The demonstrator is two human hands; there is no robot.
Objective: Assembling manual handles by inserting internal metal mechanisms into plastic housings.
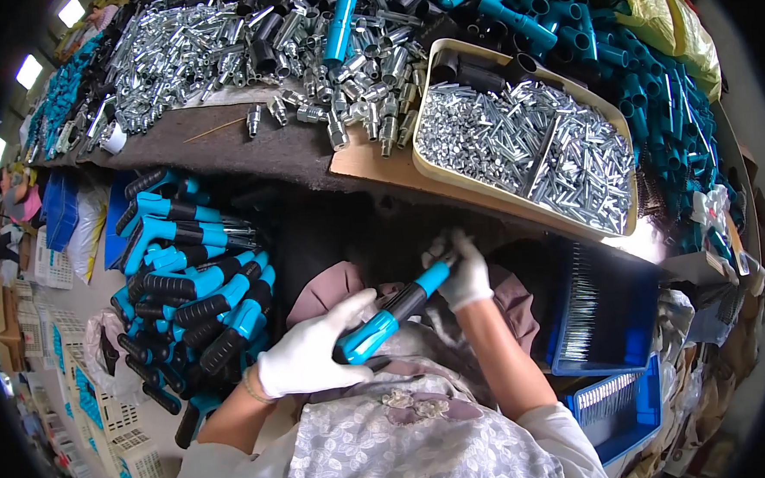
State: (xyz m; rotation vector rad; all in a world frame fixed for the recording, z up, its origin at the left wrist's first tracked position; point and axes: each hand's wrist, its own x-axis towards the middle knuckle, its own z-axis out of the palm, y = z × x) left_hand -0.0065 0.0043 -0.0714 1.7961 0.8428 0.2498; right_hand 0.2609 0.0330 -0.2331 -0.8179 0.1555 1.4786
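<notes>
My left hand (pixel 315 351), in a white glove, holds the near end of a teal-and-black tube-shaped tool body (pixel 406 301) above my lap. The thumb lies along its upper side, and the fingers pass beneath. At the far end, my right hand (pixel 464 274), also gloved in white, is closed around the narrow teal tip. The tool slants up from left to right. Whether a small part sits in the right fingers is hidden. Beside my left arm lies a heap of teal tools with black ribbed grips (pixel 199 287).
A cream tray (pixel 419 155) of small metal pins sits at the bench edge. Metal fittings (pixel 178 55) and teal tubes (pixel 531 23) are piled on the bench (pixel 222 143). Blue bins (pixel 617 331) with thin metal rods stand right. White crates (pixel 110 409) stand left; people are far left.
</notes>
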